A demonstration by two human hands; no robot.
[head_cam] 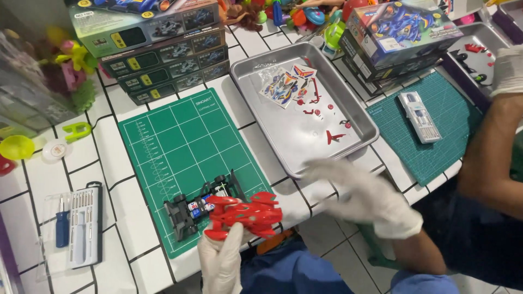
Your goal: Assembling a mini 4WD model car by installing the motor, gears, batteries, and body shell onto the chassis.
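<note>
**Red car shell pinched over the black chassis**

The red toy car body (pixel 245 214) is sitting in the pinch of the left hand (pixel 222 260), whose gloved fingers are closing on its near edge and holding it at the front edge of the green cutting mat (pixel 180 147). Just beyond the grip and touching the shell, the black chassis (pixel 197 209) is lying on that same mat, its wheels pointing away from the fingers.

Off to the side of the grip, the right hand (pixel 364 197) is hanging blurred in the air, fingers spread loose and gripping nothing, just this side of the metal tray (pixel 256 76). Inside the tray, farther from the hold, a sticker sheet (pixel 283 84) and small red parts (pixel 333 136) are lying scattered.

Farther out past the tray, another person's gloved hand (pixel 508 71) is resting beside a second teal mat (pixel 436 125) with a small case (pixel 418 116) on it. On the opposite side of the grip, a screwdriver set (pixel 80 226) is lying on the white tiled table (pixel 114 218), and stacked kit boxes (pixel 158 49) are standing well beyond the green mat
</note>
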